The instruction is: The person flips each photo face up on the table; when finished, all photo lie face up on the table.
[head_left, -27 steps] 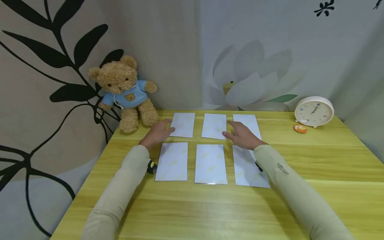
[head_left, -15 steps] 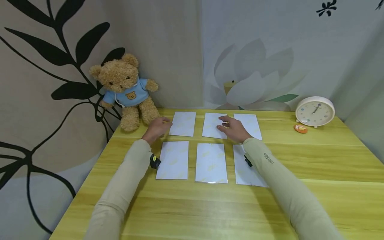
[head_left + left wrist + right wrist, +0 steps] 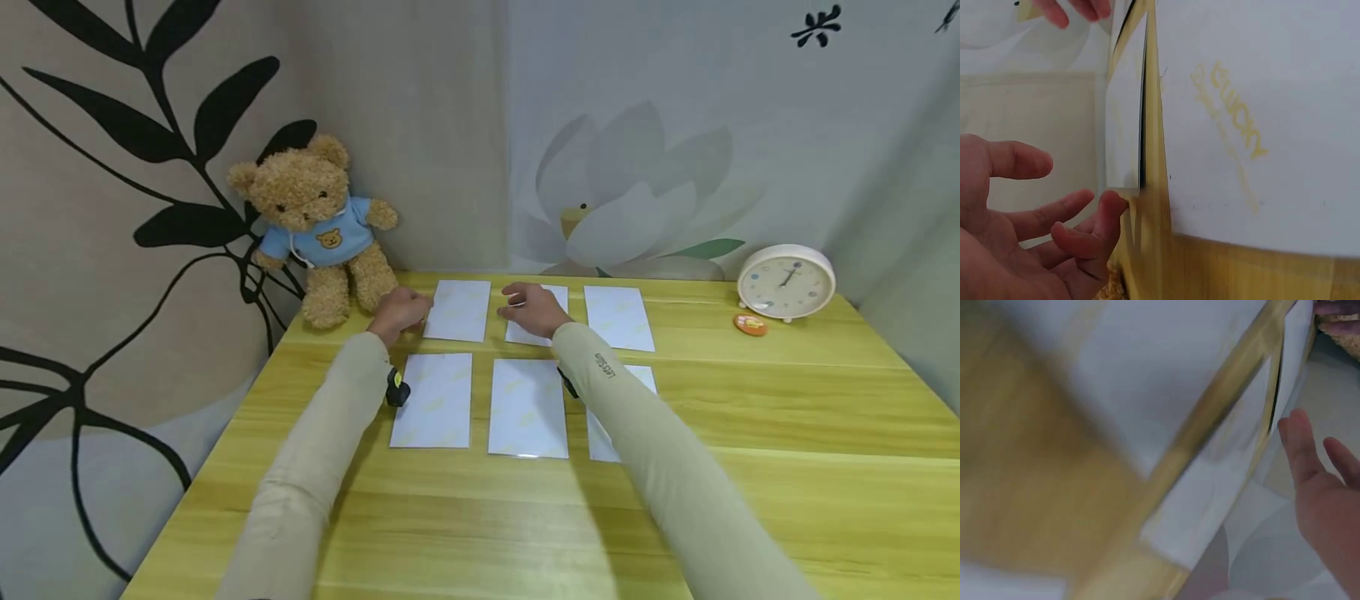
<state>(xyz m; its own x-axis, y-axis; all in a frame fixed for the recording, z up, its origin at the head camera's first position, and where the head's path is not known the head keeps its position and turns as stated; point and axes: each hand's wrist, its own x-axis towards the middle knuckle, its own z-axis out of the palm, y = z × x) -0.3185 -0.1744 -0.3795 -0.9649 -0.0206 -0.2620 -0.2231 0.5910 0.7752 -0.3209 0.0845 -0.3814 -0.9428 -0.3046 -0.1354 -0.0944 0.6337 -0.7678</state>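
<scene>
White cards with faint yellow print lie on the wooden table in two rows of three. My left hand [image 3: 401, 313] is at the left edge of the back-left card [image 3: 459, 310]. In the left wrist view that hand [image 3: 1035, 231] has loosely bent fingers with nothing between them, fingertips close to the card's near end. Over the back-middle card [image 3: 522, 336] is my right hand [image 3: 536, 309], hiding much of it, fingers pointing left toward the back-left card. The right wrist view shows this hand [image 3: 1329, 494] with extended fingers and nothing held.
A teddy bear [image 3: 322, 242] in a blue hoodie sits at the back left. At the back right stand a white clock [image 3: 786, 282] and an orange oval piece [image 3: 751, 324]. The right sleeve [image 3: 637, 417] partly covers the front-right card [image 3: 603, 442].
My right hand has moved left, from between the back-middle and back-right cards to over the back-middle card. My left hand has shifted slightly, and its fingers now sit beside the back-left card.
</scene>
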